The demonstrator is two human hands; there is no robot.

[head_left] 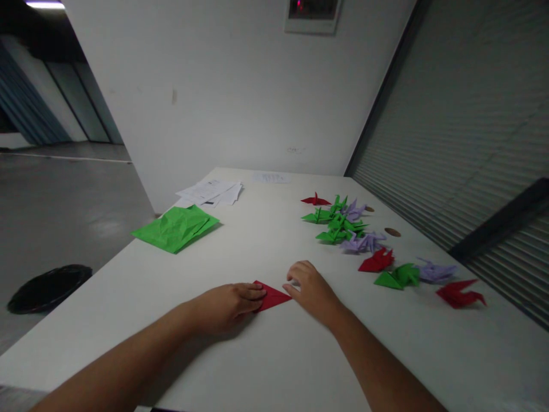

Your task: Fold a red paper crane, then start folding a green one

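A folded piece of red paper (274, 297) lies flat on the white table, its narrow point toward the right. My left hand (234, 306) rests flat on its left part, fingers stretched out and covering that side. At the pointed right tip is my right hand (312, 290), thumb and fingers curved and apart with a gap between them. Its thumb is close to the tip; whether it touches the paper I cannot tell. Nothing shows between the right hand's fingers.
Several folded paper cranes, such as a green one (398, 277), a purple one (436, 271) and a red one (461, 294), stand along the right side. Green paper sheets (175, 228) and printed papers (212, 191) lie at the left. A black bin (49, 289) is on the floor.
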